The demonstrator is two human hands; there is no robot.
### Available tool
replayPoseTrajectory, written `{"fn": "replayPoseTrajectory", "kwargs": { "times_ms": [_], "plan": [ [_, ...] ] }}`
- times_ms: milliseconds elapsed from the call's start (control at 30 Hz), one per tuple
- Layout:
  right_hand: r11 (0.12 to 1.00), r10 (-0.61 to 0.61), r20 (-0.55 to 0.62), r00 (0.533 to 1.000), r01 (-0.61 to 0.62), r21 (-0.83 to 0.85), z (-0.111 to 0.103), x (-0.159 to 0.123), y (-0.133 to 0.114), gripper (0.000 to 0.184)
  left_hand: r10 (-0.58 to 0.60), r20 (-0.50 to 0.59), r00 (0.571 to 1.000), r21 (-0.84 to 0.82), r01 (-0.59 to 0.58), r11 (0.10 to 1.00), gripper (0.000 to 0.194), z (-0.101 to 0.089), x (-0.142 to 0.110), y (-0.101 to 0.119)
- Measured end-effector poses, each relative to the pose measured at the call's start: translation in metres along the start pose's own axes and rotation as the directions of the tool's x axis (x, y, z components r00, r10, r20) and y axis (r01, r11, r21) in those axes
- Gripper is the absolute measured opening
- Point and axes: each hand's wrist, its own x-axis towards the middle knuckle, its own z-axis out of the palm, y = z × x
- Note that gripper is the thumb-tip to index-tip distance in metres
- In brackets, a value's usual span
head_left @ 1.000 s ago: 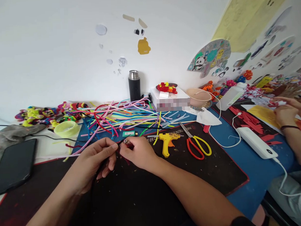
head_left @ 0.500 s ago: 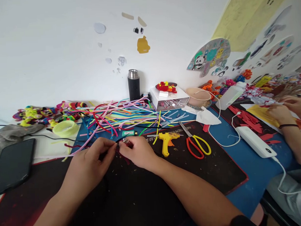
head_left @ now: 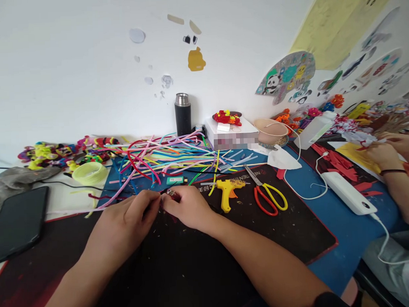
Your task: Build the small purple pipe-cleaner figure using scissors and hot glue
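My left hand [head_left: 121,228] and my right hand [head_left: 188,208] meet over a black mat [head_left: 181,266], fingertips pinched together on a small dark red piece [head_left: 170,195] with a thin dark strand running from it. What the piece is exactly, I cannot make out. Just beyond my fingers lies a heap of coloured pipe cleaners [head_left: 164,157]. A yellow glue gun [head_left: 227,188] lies to the right of my right hand, and red-and-yellow scissors [head_left: 268,194] lie beyond it.
A black phone [head_left: 17,222] lies at the left, a black flask [head_left: 183,114] stands by the wall, and a white box [head_left: 233,132] sits beside it. A white power bank [head_left: 348,193] with cable lies at right, near another person's hands [head_left: 389,153] over paper.
My left fingertips have closed in against my right hand's fingertips, and the left fingers have curled under. The other person's hands shifted slightly.
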Motion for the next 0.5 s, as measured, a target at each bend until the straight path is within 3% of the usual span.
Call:
{"fn": "replayPoseTrajectory", "kwargs": {
  "times_ms": [233, 500],
  "plan": [
    [0.999, 0.048, -0.034, 0.998, -0.048, -0.010, -0.0031, 0.0029, -0.0015, 0.047, -0.130, -0.018, 0.991, -0.148, 0.126, 0.981, 0.018, 0.0006, 0.0018, 0.0044],
    [0.996, 0.075, -0.066, 0.995, -0.072, 0.046, -0.0045, 0.0041, 0.0007, 0.047, -0.085, -0.002, 0.996, -0.072, 0.085, 0.994, 0.018, -0.0008, -0.0020, -0.0030]
  ]
}}
